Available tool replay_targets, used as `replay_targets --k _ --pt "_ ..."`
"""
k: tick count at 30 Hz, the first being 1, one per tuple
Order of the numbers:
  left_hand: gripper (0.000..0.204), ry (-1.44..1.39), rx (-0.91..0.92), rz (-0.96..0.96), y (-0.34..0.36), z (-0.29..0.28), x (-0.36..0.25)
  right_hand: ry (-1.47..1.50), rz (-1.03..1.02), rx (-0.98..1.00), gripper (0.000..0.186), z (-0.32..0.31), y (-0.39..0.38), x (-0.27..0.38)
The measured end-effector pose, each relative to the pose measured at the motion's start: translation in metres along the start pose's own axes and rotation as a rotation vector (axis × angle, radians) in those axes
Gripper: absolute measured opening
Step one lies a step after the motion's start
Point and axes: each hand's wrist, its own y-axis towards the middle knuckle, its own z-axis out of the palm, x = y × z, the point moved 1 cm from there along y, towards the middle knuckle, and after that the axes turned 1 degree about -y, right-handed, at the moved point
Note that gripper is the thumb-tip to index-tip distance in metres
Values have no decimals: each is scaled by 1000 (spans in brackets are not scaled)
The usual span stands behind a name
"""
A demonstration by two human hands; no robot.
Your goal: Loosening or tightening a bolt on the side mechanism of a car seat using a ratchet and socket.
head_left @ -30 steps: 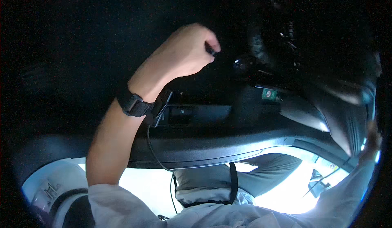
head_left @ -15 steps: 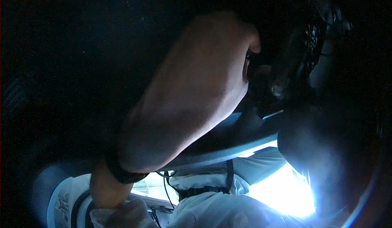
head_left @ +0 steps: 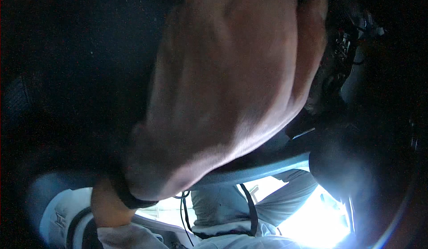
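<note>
My left hand (head_left: 229,66) fills the upper middle of the head view, its back toward me. The forearm comes in from the lower left, with a black band (head_left: 127,191) at the wrist and a light sleeve (head_left: 129,235) below it. Along the right side of the hand the thumb points upward. The other fingers run past the top edge or into the dark, so anything in them is hidden. Nearest to the thumb is a cluster of dark, glinting parts (head_left: 342,44), too dim to name. My right hand does not show.
Darkness covers most of the surroundings. A curved, dark-blue edge (head_left: 249,171) crosses below the hand. Under it are a person's grey clothing (head_left: 218,206), a black strap (head_left: 249,204), a thin black cable (head_left: 183,213) and bright light at the lower right.
My left hand has moved upward and looks larger, covering more of the dark middle. Its thumb, curled before, now points up. The clothing below has shifted in view.
</note>
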Motion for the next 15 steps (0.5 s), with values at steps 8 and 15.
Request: replay_targets --k 8,15 --pt "29 466 -171 282 59 -44 30 -21 -112 -11 34 -30 34 -40" --pt "30 176 -389 122 136 -56 65 11 -344 -3 35 -74 67 -109"
